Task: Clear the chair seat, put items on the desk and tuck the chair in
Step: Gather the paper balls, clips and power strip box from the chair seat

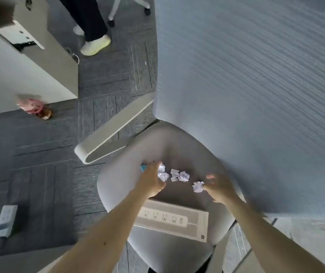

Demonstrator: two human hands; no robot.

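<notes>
A grey office chair seat [177, 146] fills the middle of the head view, its mesh backrest [246, 75] rising on the right. Several crumpled white paper balls [179, 175] lie on the seat. My left hand [151, 180] curls around one paper ball [162, 173], and a small blue object [143, 167] peeks out beside it. My right hand [219, 189] pinches another paper ball [198, 187] at its fingertips. A white box picturing a power strip [174, 218] rests on the seat's near part, partly under my left forearm.
The chair's left armrest [108, 134] juts over dark carpet. A white desk [20, 75] stands at the left with a pink item [33, 106] on the floor by its corner. A tissue pack [5, 219] lies at lower left. A person's legs [92, 26] stand beyond.
</notes>
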